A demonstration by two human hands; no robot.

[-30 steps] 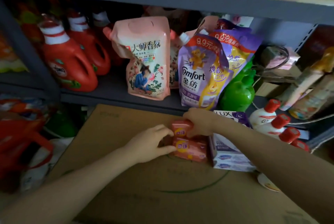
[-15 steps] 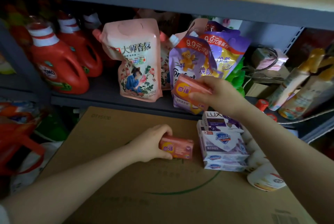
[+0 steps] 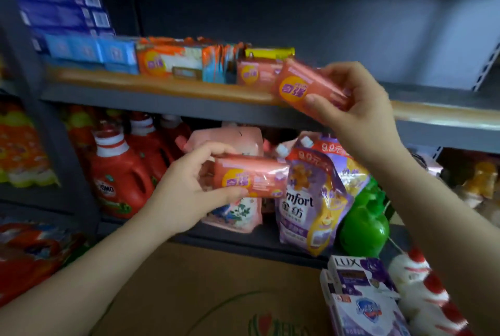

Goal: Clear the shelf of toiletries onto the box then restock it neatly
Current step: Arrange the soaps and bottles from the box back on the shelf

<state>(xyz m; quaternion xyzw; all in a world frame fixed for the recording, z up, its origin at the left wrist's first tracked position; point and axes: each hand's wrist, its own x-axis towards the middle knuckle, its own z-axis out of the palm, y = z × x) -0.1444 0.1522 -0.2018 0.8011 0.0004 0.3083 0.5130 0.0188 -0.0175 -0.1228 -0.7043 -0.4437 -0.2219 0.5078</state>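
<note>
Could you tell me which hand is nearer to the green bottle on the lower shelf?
Left. The left hand holds a soap pack left of the green bottle at about its height; the right hand is up at the upper shelf.

Two hands show — the left hand [image 3: 186,189] and the right hand [image 3: 359,102] — each gripping one pink soap bar: one [image 3: 251,177] low, one [image 3: 308,86] at the shelf [image 3: 162,83], where a third [image 3: 255,73] stands. Two soap boxes [image 3: 362,297] sit on the cardboard box [image 3: 203,281]. Three red detergent jugs [image 3: 119,178] are plain — more behind cannot be told.
</note>
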